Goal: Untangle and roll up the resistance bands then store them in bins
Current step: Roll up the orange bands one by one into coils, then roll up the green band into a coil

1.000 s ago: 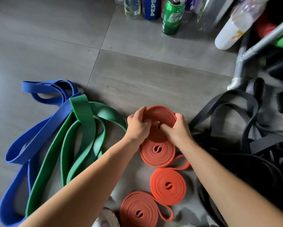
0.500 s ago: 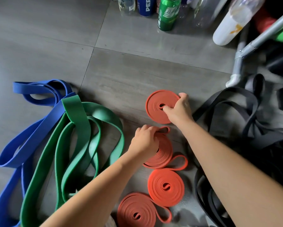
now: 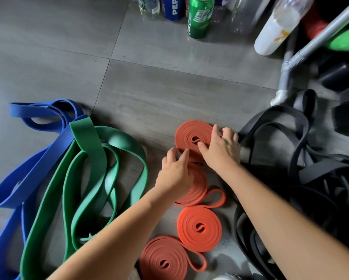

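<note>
Several orange bands lie rolled into flat coils in a column on the grey floor. My right hand holds the farthest orange coil, thumb near its centre and fingers curled over its right rim. My left hand covers the second orange coil, and its thumb and forefinger pinch the near rim of the farthest coil. Two more orange coils lie nearer to me. Loose green bands and blue bands sprawl on the left, and a tangled heap of black bands is on the right.
Bottles and cans, among them a green can and a blue can, stand at the far edge. A white bottle leans beside a grey metal frame leg at the back right. No bin is in view.
The coil both hands held has been laid flat on the floor, farther away. My left hand dropped to the second coil, then reached up to the far coil's near rim.
</note>
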